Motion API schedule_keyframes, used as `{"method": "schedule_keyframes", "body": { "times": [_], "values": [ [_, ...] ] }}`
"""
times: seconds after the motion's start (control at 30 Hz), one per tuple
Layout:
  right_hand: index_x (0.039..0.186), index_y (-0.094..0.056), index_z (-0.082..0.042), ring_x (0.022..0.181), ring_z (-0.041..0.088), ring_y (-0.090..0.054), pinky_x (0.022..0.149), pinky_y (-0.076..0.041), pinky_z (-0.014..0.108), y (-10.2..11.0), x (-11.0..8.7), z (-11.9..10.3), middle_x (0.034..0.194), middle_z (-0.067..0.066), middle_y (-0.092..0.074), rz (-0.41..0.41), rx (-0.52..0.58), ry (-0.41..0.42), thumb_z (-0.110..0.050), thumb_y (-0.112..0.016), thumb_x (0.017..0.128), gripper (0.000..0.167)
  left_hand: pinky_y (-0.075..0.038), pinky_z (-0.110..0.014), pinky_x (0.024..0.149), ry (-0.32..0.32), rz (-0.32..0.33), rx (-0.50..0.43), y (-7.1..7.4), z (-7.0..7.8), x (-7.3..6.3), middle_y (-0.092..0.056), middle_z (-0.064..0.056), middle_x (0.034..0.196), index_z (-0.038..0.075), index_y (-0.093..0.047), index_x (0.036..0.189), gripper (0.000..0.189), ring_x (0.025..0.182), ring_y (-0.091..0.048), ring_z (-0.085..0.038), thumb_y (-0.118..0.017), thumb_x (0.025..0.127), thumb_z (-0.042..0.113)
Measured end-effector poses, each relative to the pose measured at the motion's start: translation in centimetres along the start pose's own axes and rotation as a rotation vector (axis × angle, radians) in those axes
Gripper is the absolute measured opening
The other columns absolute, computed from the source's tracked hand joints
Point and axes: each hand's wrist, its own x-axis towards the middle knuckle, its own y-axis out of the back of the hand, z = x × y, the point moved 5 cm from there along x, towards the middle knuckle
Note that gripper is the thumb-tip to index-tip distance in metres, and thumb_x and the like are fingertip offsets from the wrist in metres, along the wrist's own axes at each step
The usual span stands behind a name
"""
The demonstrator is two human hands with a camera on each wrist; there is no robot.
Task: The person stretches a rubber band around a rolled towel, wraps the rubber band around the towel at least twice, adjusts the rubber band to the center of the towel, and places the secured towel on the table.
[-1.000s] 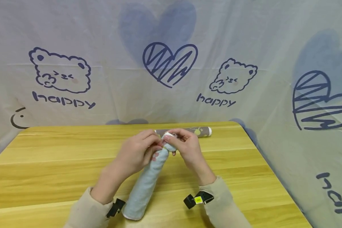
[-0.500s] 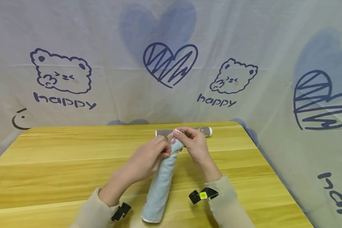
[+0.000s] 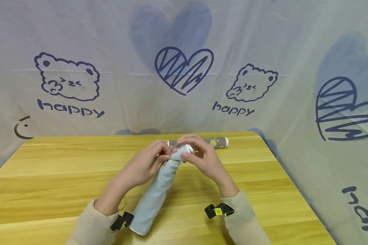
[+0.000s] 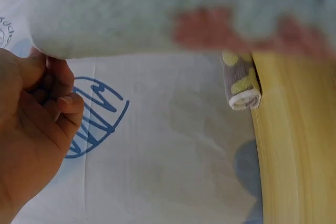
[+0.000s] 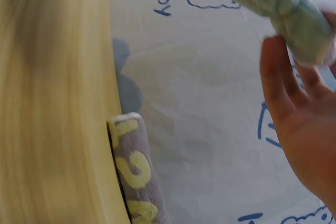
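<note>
Head view: one blue towel roll (image 3: 154,197) slanted over the table (image 3: 64,170), its near end towards the wearer; could not tell whether that end touched the wood. One yellow band (image 3: 175,160) crossed its narrowed neck near the far end. Left hand (image 3: 144,165) pinched the yellow band at the neck; could not tell whether cloth was caught with it. Right hand (image 3: 203,158) gripped the far end, thumb on the near side. One grey-brown roll (image 3: 217,142) lay along the table's far edge, its middle hidden by the right hand and the blue end. Two black wrist devices (image 3: 121,221), one per arm; two pale sleeves (image 3: 93,224). Backdrop (image 3: 125,102) carried two bear drawings (image 3: 69,76) and two scribbled hearts (image 3: 184,69), one cut off at the frame's right.

Left wrist view: blue roll, blurred, filled the top, with pink marks (image 4: 202,27). Left fingertips met its lower border at the left. One end of the grey-brown roll showed at the table edge; the hand covered part of one heart.

Right wrist view: right fingers reached the blue roll's end, upper right. Three yellow figures (image 5: 134,169) counted on the grey-brown roll.
</note>
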Motion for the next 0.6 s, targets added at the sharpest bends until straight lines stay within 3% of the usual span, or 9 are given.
{"method": "schedule_keyframes", "body": {
  "times": [0.17, 0.4, 0.6],
  "values": [
    [0.134, -0.061, 0.003, 0.116, 0.024, -0.061, 0.089, -0.06, 0.033, 0.2, -0.1, 0.0, 0.139, 0.016, -0.056, -0.067, 0.035, -0.045, 0.006, -0.072, 0.094, 0.042, -0.047, -0.029, 0.07, 0.002, 0.014, -0.08, 0.2, -0.3, 0.0, -0.052, 0.001, 0.09, 0.007, -0.057, 0.095, 0.01, 0.081, -0.051, -0.013, -0.063, 0.099, 0.0],
    [0.122, -0.065, 0.007, 0.084, 0.016, -0.061, 0.067, -0.057, 0.029, 0.3, -0.1, 0.7, 0.112, 0.009, -0.067, 0.035, 0.06, -0.061, -0.007, -0.073, 0.098, 0.029, -0.049, -0.028, 0.068, 0.003, 0.001, -0.17, -0.2, -0.4, 0.1, -0.057, 0.001, 0.094, 0.009, -0.062, 0.098, 0.008, 0.081, -0.053, -0.012, -0.063, 0.1, 0.0],
    [0.123, -0.064, 0.009, 0.077, 0.013, -0.058, 0.062, -0.053, 0.024, 0.6, -0.2, 1.1, 0.106, 0.004, -0.068, 0.101, 0.097, -0.075, -0.023, -0.076, 0.097, 0.042, -0.039, -0.024, 0.056, -0.103, 0.128, -0.15, 0.5, 0.2, 0.2, -0.064, 0.003, 0.096, 0.013, -0.07, 0.098, 0.016, 0.069, -0.045, -0.009, -0.072, 0.094, -0.003]
  ]
}}
